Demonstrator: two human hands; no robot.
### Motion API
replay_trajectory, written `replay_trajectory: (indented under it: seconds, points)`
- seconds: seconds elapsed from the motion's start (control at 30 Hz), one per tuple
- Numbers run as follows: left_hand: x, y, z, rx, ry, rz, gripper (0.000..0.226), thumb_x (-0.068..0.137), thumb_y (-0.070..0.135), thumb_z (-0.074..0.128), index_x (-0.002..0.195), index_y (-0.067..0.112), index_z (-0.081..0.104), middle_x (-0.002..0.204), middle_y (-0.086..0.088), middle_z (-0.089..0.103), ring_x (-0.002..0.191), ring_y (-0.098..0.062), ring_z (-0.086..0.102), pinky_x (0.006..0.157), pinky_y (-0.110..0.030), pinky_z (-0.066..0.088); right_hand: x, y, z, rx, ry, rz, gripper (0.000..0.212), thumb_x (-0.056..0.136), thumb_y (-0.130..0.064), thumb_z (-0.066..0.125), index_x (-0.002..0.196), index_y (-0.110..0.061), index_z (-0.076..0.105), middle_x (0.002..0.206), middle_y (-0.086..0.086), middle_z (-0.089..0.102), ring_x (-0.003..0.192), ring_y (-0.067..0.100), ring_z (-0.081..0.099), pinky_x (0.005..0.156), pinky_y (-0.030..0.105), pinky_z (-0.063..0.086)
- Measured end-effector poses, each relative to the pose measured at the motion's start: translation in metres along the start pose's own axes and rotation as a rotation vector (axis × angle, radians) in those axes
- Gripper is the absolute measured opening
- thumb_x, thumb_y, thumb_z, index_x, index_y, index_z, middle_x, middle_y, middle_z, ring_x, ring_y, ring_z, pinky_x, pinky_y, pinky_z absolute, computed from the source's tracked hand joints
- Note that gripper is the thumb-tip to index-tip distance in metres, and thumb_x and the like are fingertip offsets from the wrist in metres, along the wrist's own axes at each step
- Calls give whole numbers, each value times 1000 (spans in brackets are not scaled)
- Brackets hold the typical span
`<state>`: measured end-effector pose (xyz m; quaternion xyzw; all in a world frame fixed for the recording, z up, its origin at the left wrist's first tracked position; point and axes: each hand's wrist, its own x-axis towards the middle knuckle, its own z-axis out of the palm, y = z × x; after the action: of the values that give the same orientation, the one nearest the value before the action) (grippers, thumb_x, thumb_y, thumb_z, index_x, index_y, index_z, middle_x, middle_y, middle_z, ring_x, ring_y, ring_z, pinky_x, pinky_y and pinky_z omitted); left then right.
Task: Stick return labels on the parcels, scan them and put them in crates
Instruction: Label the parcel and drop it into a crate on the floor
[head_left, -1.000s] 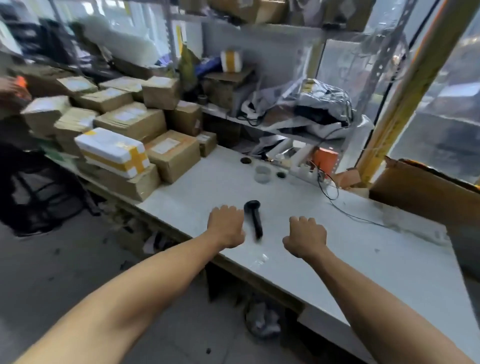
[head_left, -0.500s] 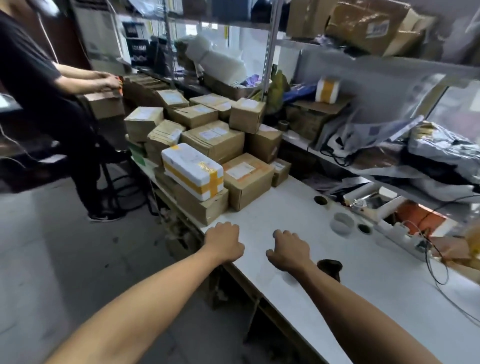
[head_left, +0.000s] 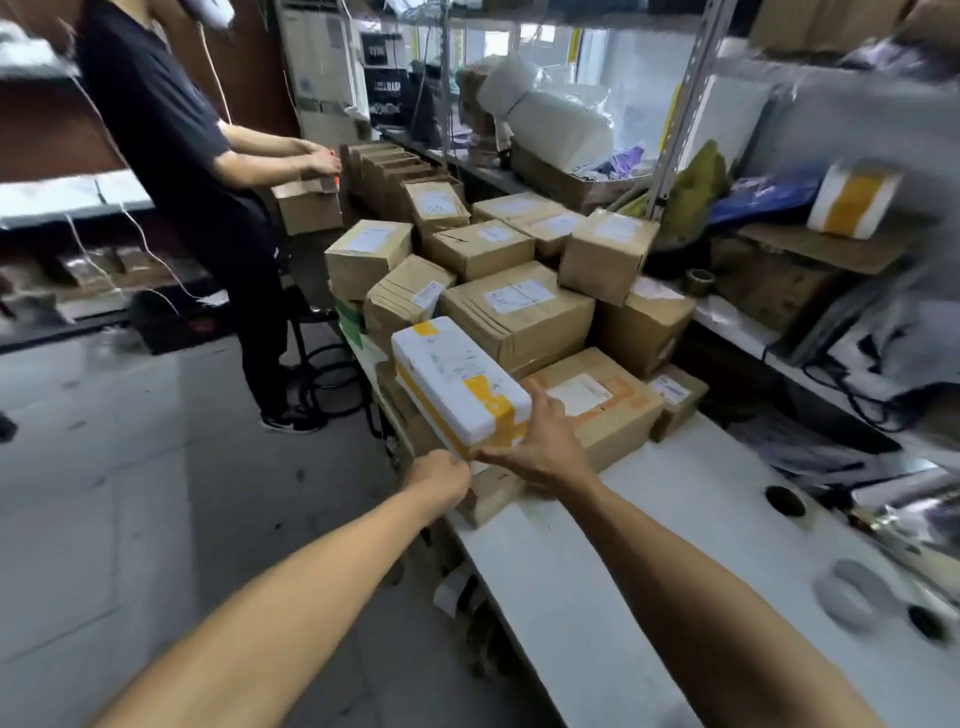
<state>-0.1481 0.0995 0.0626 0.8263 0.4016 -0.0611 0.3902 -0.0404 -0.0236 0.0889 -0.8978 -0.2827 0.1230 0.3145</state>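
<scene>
Both hands at the near end of the white parcel (head_left: 457, 384), which lies on top of the box stack (head_left: 519, 306) at the left end of the worktop (head_left: 597, 597). The parcel is white with yellow tape bands and sits tilted on a brown box (head_left: 597, 410).

Left hand (head_left: 441, 475): at the parcel's lower near corner, fingers curled, knuckles toward camera. Cannot tell whether they are clamped on the parcel.

Right hand (head_left: 540, 441): spread wide, fingers apart, the thumb along the parcel's bottom near edge, fingers up its right side.

Other boxes in the stack carry white labels. A tape roll (head_left: 852, 597) lies on the worktop at right. A 2nd person (head_left: 176, 156) stands at left, both hands on a small box (head_left: 309, 205).
</scene>
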Motion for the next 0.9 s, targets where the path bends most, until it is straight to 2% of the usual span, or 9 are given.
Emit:
replay_trajectory:
  seconds: [0.1,0.17,0.37,0.47,0.53,0.63,0.73,0.83,0.9]
  points:
    - [17,-4,-9,-87,-39,-34,24,104,27,38,100,14,59,123,-14,62,109,-33,61,77,-33,46,28,-11,17,53,-45,39,141,53,-63,91,160,-26,7,153,12,30,141,32,34,110,41,36]
    - [29,-9,-14,-143,-42,-66,35,105,27,37,132,11,53,140,-13,53,123,-34,56,88,-33,47,41,-9,30,77,-56,88,140,57,-56,93,160,-21,6,152,14,27,140,33,35,109,39,37]
    - [66,-28,-34,-492,32,-159,51,104,27,36,151,8,36,153,-15,42,135,-37,45,112,-47,42,25,8,21,78,2,45,120,55,-43,94,151,-20,26,137,6,34,127,22,41,97,23,33]
    - [85,-25,-52,-733,229,-204,51,110,30,29,153,2,31,158,-17,35,141,-35,39,110,-41,33,-6,28,-15,168,-47,21,132,46,-47,91,155,-19,24,143,-4,29,136,21,36,112,36,39]
    - [101,-26,-62,-887,224,-199,57,110,42,28,147,0,40,151,-20,45,134,-36,47,100,-39,42,-34,40,-42,218,-17,37,129,43,-40,90,154,-22,26,145,-8,29,138,19,37,106,43,50]
    - [111,-17,-70,-1002,-135,-57,68,101,64,35,129,6,56,116,-20,62,99,-31,63,67,-29,48,-79,48,-77,243,9,69,122,44,-26,89,151,-29,31,146,-5,33,137,14,40,94,28,57]
    - [111,9,-69,-792,-517,107,83,85,78,52,140,15,54,137,-12,60,125,-32,59,100,-45,48,-116,51,-101,186,-48,86,118,52,-3,91,146,-40,30,143,-16,33,133,-5,37,88,8,49]
    - [100,39,-61,-371,-916,226,93,50,82,73,130,35,62,131,0,67,121,-26,62,102,-49,45,-142,53,-118,98,-148,88,118,56,4,89,151,-34,29,142,-20,29,132,-12,34,95,3,42]
    - [96,52,-49,-73,-1084,305,89,50,75,84,127,35,68,128,1,70,118,-23,65,109,-52,45,-155,55,-129,64,-180,96,119,56,3,87,153,-33,28,145,-20,28,134,-12,33,98,3,38]
